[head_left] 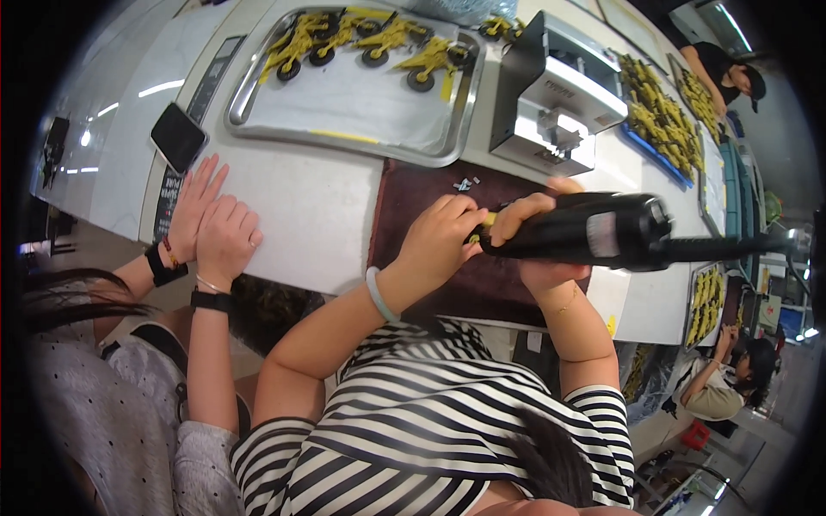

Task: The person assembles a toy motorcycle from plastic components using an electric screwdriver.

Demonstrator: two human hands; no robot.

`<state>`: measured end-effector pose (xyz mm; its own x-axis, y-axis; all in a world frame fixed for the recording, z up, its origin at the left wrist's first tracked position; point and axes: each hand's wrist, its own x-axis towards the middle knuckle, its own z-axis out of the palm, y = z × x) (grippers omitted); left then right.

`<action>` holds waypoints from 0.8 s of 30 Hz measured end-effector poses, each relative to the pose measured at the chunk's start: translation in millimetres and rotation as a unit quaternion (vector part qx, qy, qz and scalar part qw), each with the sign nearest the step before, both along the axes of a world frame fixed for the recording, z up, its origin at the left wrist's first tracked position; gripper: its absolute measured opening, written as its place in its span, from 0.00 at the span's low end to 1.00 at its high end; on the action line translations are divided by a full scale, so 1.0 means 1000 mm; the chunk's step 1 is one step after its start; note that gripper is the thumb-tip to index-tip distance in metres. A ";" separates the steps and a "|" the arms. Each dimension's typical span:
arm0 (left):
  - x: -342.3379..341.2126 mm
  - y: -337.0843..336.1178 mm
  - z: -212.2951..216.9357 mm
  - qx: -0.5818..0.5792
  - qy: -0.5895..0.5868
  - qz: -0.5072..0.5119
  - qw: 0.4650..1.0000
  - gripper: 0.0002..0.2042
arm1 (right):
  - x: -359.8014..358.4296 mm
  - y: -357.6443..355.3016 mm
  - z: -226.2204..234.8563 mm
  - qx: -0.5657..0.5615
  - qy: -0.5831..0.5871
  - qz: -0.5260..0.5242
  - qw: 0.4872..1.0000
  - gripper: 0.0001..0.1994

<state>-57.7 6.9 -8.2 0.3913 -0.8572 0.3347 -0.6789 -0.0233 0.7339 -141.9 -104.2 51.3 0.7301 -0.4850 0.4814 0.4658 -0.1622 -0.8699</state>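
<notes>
Tray (pixel 344 148): several yellow wheeled models (pixel 379 39) sat toward its far side and looked assembled.
Work in hand: one yellow piece (pixel 474 238) seemed partway through fastening; fingers hid whether any fastener was seated.
Remaining: small silvery parts (pixel 465 184) on the dark red mat (pixel 404 193), and the yellow stock (pixel 658 112) heaped in a blue tray (pixel 656 158), suggested more to do.
Driver direction: the black power driver (pixel 594 228) pointed its working end left, toward the yellow piece, its cord end right.
Driver long axis: ran across the view, nearly level.
Piece axis: too covered to tell.
Left hand (pixel 439 236): fingers pinched the yellow piece over the mat, just beside the driver's working end.
Right hand (pixel 546 273): wrapped around the driver's body, gripping it.
</notes>
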 end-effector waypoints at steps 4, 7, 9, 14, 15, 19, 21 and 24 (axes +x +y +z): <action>-0.013 0.002 0.006 0.019 -0.058 0.018 0.998 0.24 | 0.016 -0.056 0.049 0.017 -0.106 -0.093 0.990 0.45; -0.037 -0.003 0.005 -0.012 -0.186 0.034 0.982 0.27 | 0.034 -0.102 0.062 -0.081 -0.120 -0.170 0.975 0.42; -0.054 -0.009 0.011 0.041 -0.206 0.017 0.978 0.21 | 0.043 -0.119 0.052 -0.117 -0.144 -0.159 0.970 0.32; -0.068 -0.014 -0.004 0.113 -0.297 0.029 0.948 0.24 | 0.048 -0.123 0.040 -0.059 -0.134 -0.147 0.978 0.31; -0.069 -0.014 -0.004 0.115 -0.296 0.028 0.948 0.24 | 0.049 -0.123 0.041 -0.073 -0.131 -0.143 0.978 0.30; -0.071 -0.016 -0.004 0.098 -0.250 0.016 0.963 0.29 | 0.048 -0.117 0.039 -0.108 -0.146 -0.141 0.973 0.31; -0.071 -0.017 -0.005 0.097 -0.259 0.015 0.961 0.29 | 0.046 -0.117 0.038 -0.116 -0.152 -0.144 0.971 0.30; -0.071 -0.017 -0.006 0.111 -0.293 0.017 0.950 0.29 | 0.044 -0.116 0.040 -0.108 -0.157 -0.149 0.970 0.30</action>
